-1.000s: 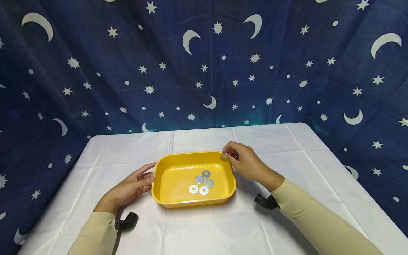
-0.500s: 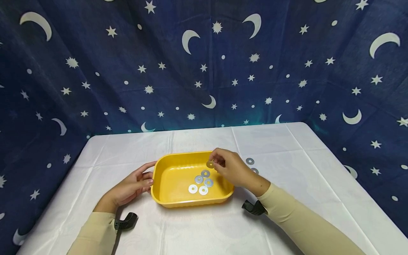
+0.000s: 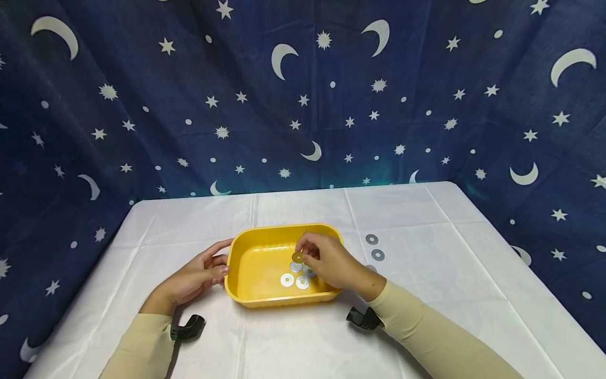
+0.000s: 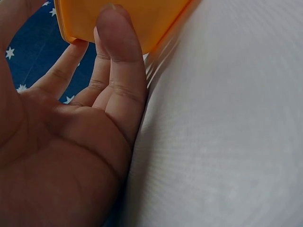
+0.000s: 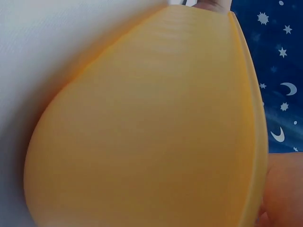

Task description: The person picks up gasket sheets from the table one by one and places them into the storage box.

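My right hand [image 3: 333, 263] reaches over the right side of the yellow tray [image 3: 253, 302], pinching a brass-coloured washer [image 3: 298, 257] between thumb and fingertips. Below that washer, several silver washers [image 3: 286, 280] lie flat on the tray's floor, some partly covered by the hand. My left hand [image 3: 199, 276] steadies the tray's left end, its loosely extended fingers touching the outside wall. In the left wrist view, the fingertips meet the tray's wall [image 4: 78, 19]. The tray's outer side [image 5: 142, 123] fills most of the right wrist view and hides the right fingertips.
Right of the tray, two grey washers [image 3: 371, 239] show on the white tablecloth [image 3: 454, 310], and another peeks out beside the right wrist. A dark blue curtain [image 3: 255, 131] with moons and stars hangs behind the table. Each wrist wears a black band [image 3: 188, 329].
My right hand has carried the brass-coloured washer from the tray's right rim leftward and down, over the silver washers. Washers on the tablecloth have come into sight. The left hand stays put.
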Available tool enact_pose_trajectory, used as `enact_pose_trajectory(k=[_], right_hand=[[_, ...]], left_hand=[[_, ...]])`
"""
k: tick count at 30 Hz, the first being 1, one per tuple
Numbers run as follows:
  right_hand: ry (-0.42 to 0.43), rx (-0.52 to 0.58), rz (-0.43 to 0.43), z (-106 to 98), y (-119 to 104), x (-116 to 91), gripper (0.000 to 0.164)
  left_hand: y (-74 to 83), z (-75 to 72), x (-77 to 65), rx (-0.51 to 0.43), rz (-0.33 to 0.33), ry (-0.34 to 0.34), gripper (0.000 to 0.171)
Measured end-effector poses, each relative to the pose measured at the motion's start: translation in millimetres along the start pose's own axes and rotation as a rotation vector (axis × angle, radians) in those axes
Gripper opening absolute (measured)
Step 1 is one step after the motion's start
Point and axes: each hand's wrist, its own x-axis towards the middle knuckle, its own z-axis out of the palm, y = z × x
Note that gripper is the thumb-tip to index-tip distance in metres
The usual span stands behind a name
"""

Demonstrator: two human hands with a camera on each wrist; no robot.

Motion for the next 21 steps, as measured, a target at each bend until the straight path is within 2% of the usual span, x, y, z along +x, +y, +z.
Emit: enact_pose_trajectory(k=[11,18,21], right_hand=[[-0.006,0.025,0.016,16.7,-3.8,1.8,0.014],[-0.081,0.102,0.063,28.0,-7.6,2.6,0.013],[-0.087,0.086,0.066,31.1,-9.1,4.1,0.014]], left_hand=[[0.2,0.4,-0.4,0.003,-0.014,0.015,0.071],[0.7,0.7,0.0,0.009,-0.019,0.016,0.072],[0.5,0.0,0.5,0.004,-0.017,0.009,0.072]])
